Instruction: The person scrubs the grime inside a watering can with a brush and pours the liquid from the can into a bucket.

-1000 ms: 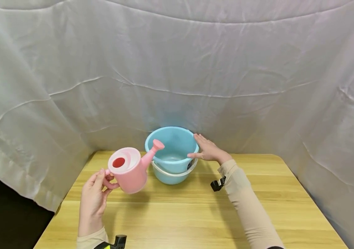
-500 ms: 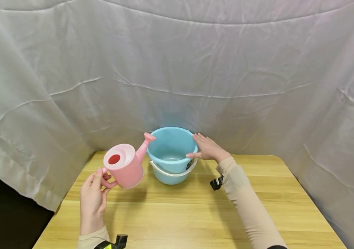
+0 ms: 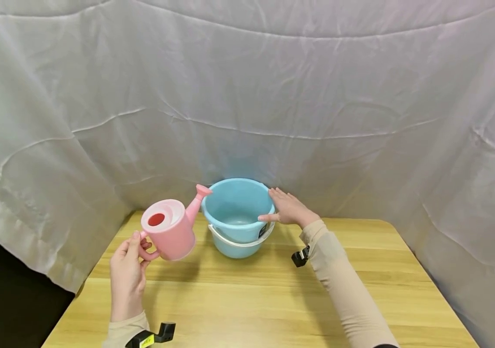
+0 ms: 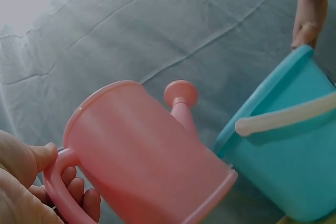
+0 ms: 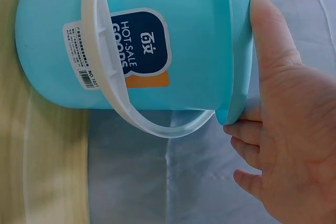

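Observation:
My left hand holds a pink toy watering can by its loop handle, raised over the left part of the table. The can leans slightly, and its spout points up and right, the pink sprinkler head near the bucket's left rim. A light-blue bucket stands upright at the back middle of the table. Its white carrying handle hangs down in front. My right hand rests on the right side of the bucket's rim, thumb and fingers spread and extended. The can's inside is mostly hidden.
The wooden table reaches forward to a grey cloth curtain that closes off the back and both sides. Behind the bucket the curtain is close. A dark area lies beyond the table at the left.
The watering can has moved left and slightly up, its spout drawing back from over the bucket to its left rim and tilting more upward. My right hand stays on the rim.

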`<state>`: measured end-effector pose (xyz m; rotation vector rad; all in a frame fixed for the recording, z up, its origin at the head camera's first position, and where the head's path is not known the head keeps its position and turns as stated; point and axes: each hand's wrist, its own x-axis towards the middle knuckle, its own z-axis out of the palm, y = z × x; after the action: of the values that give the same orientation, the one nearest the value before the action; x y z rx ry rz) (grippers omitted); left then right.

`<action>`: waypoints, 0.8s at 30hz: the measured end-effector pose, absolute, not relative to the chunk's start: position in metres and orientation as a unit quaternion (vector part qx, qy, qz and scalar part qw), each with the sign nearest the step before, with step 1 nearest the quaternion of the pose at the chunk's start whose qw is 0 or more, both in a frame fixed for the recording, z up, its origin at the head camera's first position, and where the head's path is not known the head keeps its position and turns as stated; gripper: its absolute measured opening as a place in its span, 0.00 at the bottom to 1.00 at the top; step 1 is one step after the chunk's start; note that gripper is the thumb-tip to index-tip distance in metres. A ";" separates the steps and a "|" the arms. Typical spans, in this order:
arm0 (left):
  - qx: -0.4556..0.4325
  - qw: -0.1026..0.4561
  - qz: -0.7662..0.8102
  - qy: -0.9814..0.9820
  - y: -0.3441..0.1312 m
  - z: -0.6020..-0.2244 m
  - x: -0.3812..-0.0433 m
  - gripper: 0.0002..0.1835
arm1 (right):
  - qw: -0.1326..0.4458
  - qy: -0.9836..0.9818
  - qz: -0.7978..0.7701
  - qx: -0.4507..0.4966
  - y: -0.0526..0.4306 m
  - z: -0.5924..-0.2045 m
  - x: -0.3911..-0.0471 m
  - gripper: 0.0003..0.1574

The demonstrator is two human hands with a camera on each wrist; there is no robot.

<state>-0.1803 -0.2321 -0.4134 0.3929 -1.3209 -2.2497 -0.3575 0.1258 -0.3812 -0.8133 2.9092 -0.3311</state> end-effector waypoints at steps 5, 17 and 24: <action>0.150 0.247 -0.801 -0.524 -0.235 -0.411 -0.186 0.16 | 0.055 0.956 -0.104 -0.267 0.125 -0.382 -0.357 0.69; 0.155 0.232 -0.767 -0.578 -0.244 -0.403 -0.204 0.17 | 0.047 0.955 -0.108 -0.272 0.120 -0.383 -0.359 0.68; 0.155 0.240 -0.773 -0.567 -0.247 -0.401 -0.214 0.16 | 0.051 0.956 -0.106 -0.269 0.115 -0.382 -0.357 0.67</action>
<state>-0.2142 -0.2466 -0.4009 0.4247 -1.5511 -2.1157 -0.3571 0.1153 -0.3820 -0.8172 2.9093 -0.3234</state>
